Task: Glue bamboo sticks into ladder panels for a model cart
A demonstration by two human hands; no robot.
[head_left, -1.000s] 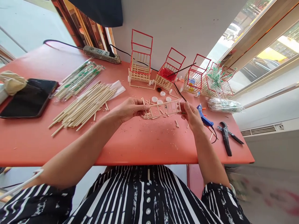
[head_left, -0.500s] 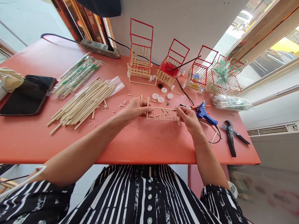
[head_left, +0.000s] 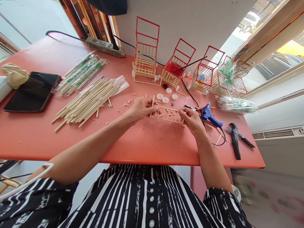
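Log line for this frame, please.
left hand: holds stick frame | right hand: holds its other end | beside right hand: blue glue gun

There's a black phone point(head_left: 29, 95) lying over on the left, crumpled tan thing point(head_left: 16, 76) right by it. Plus a vent point(head_left: 275, 132) off right

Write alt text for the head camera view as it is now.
The left hand and right hand hold a small ladder-like frame of thin sticks above a red table. To the left lie loose sticks and a black phone; to the right, a blue glue gun and black-handled pliers.
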